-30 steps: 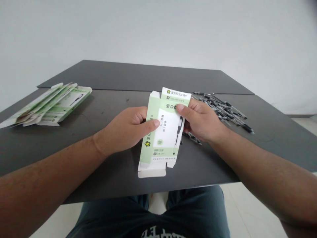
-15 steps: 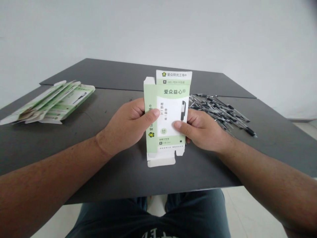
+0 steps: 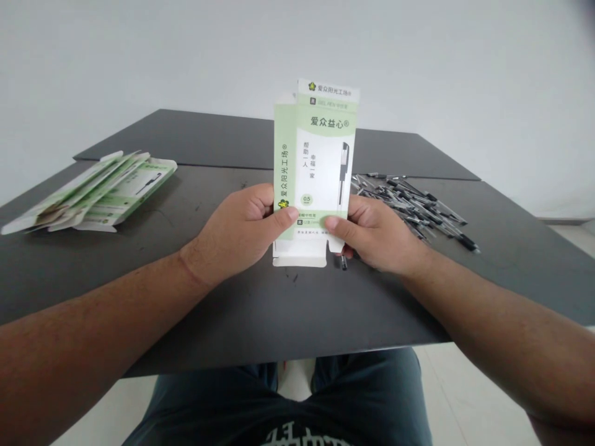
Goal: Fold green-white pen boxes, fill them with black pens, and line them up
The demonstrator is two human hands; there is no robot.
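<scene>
Between the fingers point(image 3: 283, 218), a carton point(image 3: 322, 173).

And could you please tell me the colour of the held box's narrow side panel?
The narrow side panel is light green, best seen in the head view.

The green-and-white pen carton point(image 3: 323, 164) is upright, flaps point(image 3: 300, 262) unfolded
</scene>
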